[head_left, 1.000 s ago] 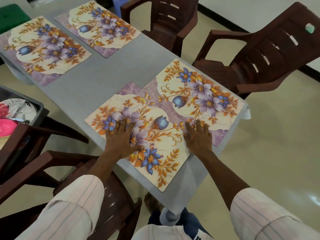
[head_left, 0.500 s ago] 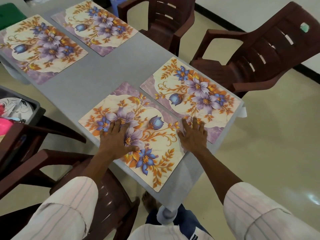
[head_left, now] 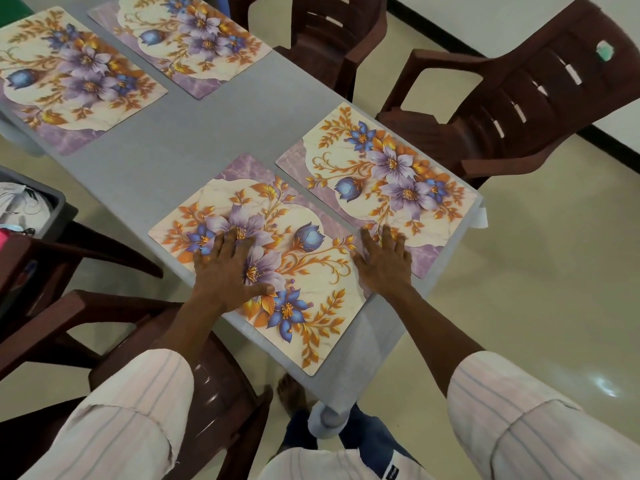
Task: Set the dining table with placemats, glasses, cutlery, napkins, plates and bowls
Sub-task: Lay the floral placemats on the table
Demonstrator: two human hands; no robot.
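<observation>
A grey table (head_left: pixel 207 140) is seen from above, with four floral placemats on it. At the table's near end, the near mat (head_left: pixel 311 271) lies askew, one corner hanging past the table's edge. The left hand (head_left: pixel 225 268) rests flat on this mat, fingers straight and spread, gripping nothing. The second mat (head_left: pixel 398 188) sits just beside it, by the table's right edge, with a thin strip of table between them. The right hand (head_left: pixel 384 265) lies flat over that strip, fingers straight, fingertips on the second mat, holding nothing. A third mat (head_left: pixel 79 77) and a fourth mat (head_left: pixel 194 39) lie side by side at the table's far end. Brown chairs (head_left: pixel 519 98) stand along the table's right side, and another is at its near left. A grey bin (head_left: pixel 52 209) sits left of the table.
</observation>
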